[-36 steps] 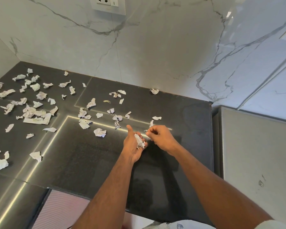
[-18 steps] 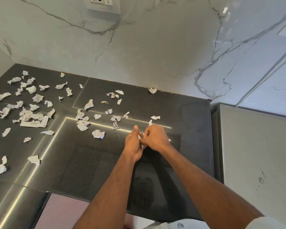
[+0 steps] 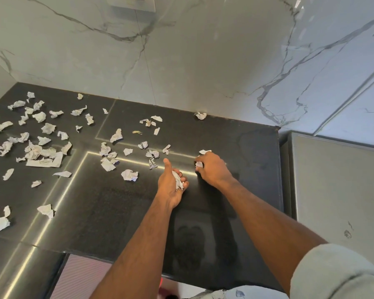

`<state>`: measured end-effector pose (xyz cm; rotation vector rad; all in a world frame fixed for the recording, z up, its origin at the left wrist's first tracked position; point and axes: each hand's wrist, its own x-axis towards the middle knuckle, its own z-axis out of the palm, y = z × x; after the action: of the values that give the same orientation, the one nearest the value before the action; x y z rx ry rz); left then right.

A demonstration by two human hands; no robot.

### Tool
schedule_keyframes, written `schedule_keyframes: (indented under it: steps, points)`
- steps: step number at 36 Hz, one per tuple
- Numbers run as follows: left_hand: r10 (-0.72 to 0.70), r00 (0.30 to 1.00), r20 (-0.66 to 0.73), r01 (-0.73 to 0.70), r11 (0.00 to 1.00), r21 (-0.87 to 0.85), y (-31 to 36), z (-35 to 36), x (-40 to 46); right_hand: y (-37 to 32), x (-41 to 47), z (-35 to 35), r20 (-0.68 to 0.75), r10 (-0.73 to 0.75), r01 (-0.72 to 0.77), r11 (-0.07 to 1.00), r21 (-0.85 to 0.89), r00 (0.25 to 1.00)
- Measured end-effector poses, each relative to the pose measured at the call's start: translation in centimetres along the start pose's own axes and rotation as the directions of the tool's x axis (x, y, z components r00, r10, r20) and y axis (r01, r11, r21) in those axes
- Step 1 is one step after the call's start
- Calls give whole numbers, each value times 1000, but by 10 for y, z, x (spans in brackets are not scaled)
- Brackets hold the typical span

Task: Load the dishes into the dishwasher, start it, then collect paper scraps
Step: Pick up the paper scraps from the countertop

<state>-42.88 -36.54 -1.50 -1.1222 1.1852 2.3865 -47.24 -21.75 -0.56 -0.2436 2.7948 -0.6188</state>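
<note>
Cupping crumpled white paper scraps (image 3: 178, 181), the left hand (image 3: 171, 186) hovers beside the right hand (image 3: 213, 169), which pinches another small scrap (image 3: 198, 164) on the black stone countertop (image 3: 117, 212).

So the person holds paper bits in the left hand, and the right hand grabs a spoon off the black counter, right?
Not quite. The head view shows the left hand holding paper bits, but the right hand grabs a crumpled paper scrap off the black counter, not a spoon.

crumpled paper scraps (image 3: 129, 175), glossy dark stone counter (image 3: 117, 212)
</note>
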Motion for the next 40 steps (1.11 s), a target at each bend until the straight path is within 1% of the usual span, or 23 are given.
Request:
schedule_keyframes:
  steps: [4,6,8,11,12,14,17,21,23,31,34,36,38,40]
  points:
    - [-11,1000,11,11,1000,-20,3,-1,-2,-3,-1,13,0,-33,33,984,-178,999]
    - [-12,1000,14,13,1000,-24,3,-1,-2,-6,-4,16,3,-28,28,982,-188,1000]
    - [-14,1000,22,14,1000,-21,3,-1,-1,-5,-6,15,-27,-13,10,993,-117,1000]
    - [-19,999,34,20,1000,-14,2,-1,-3,5,-10,6,-141,80,-61,989,132,987]
    - [-22,999,37,23,1000,-11,2,-1,-3,10,-13,2,-179,95,-58,978,201,979]
    - [-26,999,37,27,1000,-10,2,-1,-5,20,-23,-1,-209,75,-20,967,255,975]
    - [-33,999,29,33,999,-8,0,1,-5,35,-39,7,-211,-34,76,978,195,977]
    - [-34,999,26,34,999,7,-3,3,-5,45,-50,21,-92,-57,66,993,101,994]
    - [-33,999,28,33,999,18,-3,4,-7,46,-54,26,-65,-68,70,997,33,996]
    - [-22,1000,15,21,1000,18,-2,6,-12,29,-55,21,-35,-25,20,989,-145,999]
    - [-26,1000,7,26,1000,18,-4,4,-13,24,-58,27,-63,-23,10,980,-198,998]
    - [-30,1000,7,30,999,18,-6,2,-13,20,-62,30,-91,-44,23,975,-221,995]
    - [-30,1000,6,30,999,16,-8,2,-15,17,-65,34,-89,-54,33,974,-224,995]
    - [-27,1000,3,27,1000,16,-9,2,-16,14,-64,34,-82,-15,-1,982,-191,997]
